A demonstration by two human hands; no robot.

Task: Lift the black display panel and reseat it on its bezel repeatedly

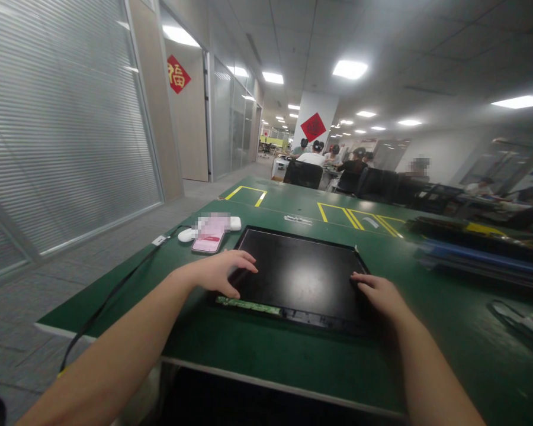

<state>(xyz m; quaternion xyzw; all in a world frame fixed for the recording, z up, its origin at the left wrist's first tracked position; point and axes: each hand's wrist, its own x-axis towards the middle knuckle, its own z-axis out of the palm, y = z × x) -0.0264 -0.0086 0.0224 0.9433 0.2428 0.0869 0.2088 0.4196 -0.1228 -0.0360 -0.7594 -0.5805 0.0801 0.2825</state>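
A black LCD screen panel (308, 272) lies flat in its dark frame on the green table. A narrow green circuit board (249, 305) runs along the left part of its near edge. My left hand (225, 269) is at the panel's left side, thumb and fingers spread apart over the edge, the thumb just above the circuit board. At the right edge, my right hand (375, 291) has its fingers stretched out over the rim, fingertips touching or nearly touching it. The underside of the right hand is hidden.
Left of the panel lie a phone (208, 236), a white mouse-like object (186, 235) and a black cable (124, 281). Blurred blue and black panels (466, 257) are stacked at right. Yellow tape (342, 214) marks the green table (293, 349). People sit farther back.
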